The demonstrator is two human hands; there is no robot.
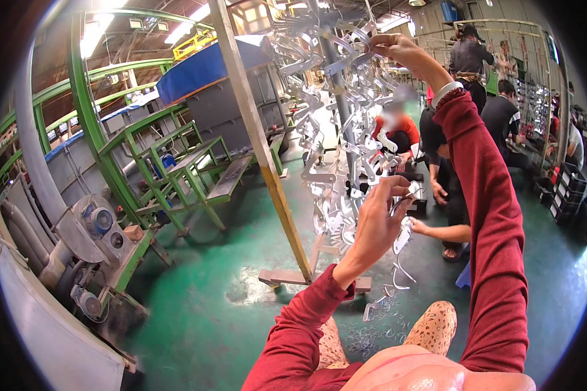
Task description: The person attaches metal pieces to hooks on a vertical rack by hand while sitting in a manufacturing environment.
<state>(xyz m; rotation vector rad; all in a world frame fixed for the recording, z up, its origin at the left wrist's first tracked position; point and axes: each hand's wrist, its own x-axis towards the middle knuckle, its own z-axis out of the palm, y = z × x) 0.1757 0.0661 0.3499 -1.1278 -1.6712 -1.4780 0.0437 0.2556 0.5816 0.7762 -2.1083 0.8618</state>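
Tall strings of silver curved metal parts (319, 176) hang in front of me around a grey upright pole (342, 111). My right hand (398, 49) is raised high at their upper end, its fingertips pinched at a curved silver part (355, 42). Lower down, my left hand (379, 212) is beside the hanging parts with its fingers bent in. A thin curved metal piece shows at those fingertips, and I take it to be in their grip. Below the left hand dangles a loose chain of similar parts (398, 270).
Another person's hand (421, 226) reaches in close to my left hand. A person in red (398, 127) crouches behind the parts. The rack's wooden post (261, 130) and foot (284, 278) stand near. Small metal bits (375, 329) litter the floor. Green steps (176, 163) and a blower (98, 225) are left.
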